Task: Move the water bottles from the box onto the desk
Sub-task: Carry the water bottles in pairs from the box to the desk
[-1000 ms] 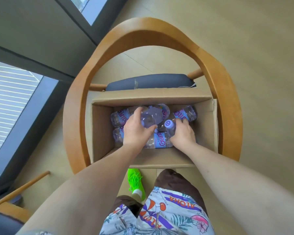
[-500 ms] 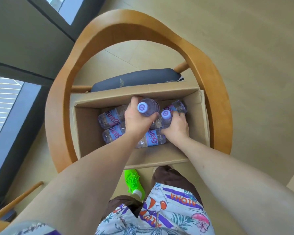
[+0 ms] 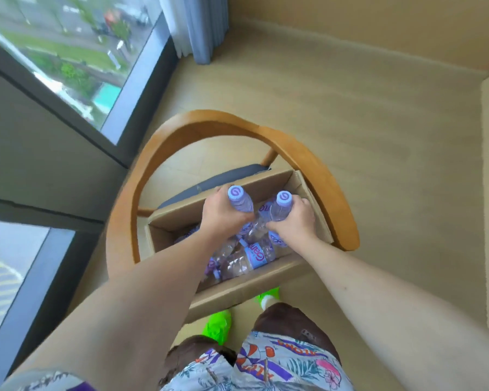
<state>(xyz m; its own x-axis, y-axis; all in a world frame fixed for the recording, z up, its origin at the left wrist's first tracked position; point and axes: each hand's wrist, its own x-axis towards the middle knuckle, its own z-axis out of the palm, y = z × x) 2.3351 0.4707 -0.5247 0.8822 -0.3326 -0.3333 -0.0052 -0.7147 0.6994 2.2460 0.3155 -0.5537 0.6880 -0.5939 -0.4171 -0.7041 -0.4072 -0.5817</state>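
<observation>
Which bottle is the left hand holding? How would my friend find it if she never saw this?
Find the round wooden chair with the cardboard box on its seat. Over the box's far side, two hands each hold a bottle upright. The left hand holds the bottle nearer the window, its purple cap highest of all, while other bottles lie flat in the box.

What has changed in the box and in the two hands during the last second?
Both hands turned their bottles upright and lifted them: the left hand grips one bottle, the right hand grips another, caps now pointing up above the cardboard box. The remaining bottles lie in the box as before, and the box stays on the chair.
</observation>
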